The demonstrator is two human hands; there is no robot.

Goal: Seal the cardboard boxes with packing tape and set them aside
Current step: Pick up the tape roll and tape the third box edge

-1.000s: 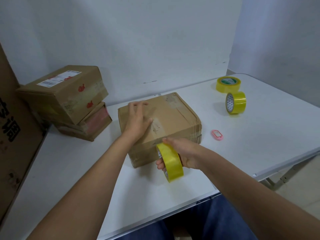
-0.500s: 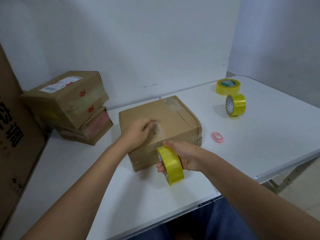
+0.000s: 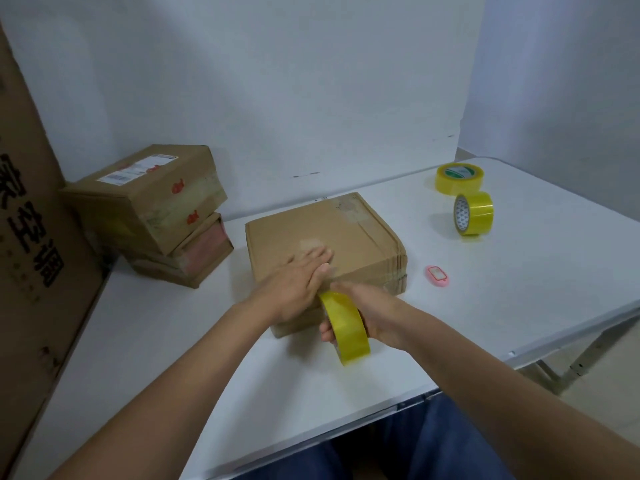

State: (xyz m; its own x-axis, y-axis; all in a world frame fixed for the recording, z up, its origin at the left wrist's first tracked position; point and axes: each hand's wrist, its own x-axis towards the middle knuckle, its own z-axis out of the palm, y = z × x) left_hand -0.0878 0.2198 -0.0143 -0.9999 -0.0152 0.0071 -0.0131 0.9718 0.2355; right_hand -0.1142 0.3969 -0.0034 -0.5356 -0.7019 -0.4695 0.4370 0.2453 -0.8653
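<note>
- Your left hand (image 3: 299, 278) lies flat on top of the cardboard box (image 3: 349, 233), fingers straight, near the box's front edge; nothing held in that grip.
- Your right hand (image 3: 367, 315) has its grip curled round a yellow tape roll (image 3: 346, 329), roll on edge, right against the box's front face, just above the desk (image 3: 207, 341).
- Box sits flat at mid-desk, a bit back from the front edge; clear tape strip shows on its right side.
- Two more boxes (image 3: 152, 209) are stacked at the desk's back-left corner, top one w/ a shipping label & red marks.
- Two spare tape rolls at the back-right: one flat (image 3: 459, 178), one on edge (image 3: 474, 213) just in front of it.
- Small pink item (image 3: 437, 274) lies on the desk right of the box, apart from it; can't tell what it is.
- Big cardboard sheet (image 3: 31, 258) w/ black print stands along the desk's left edge.
</note>
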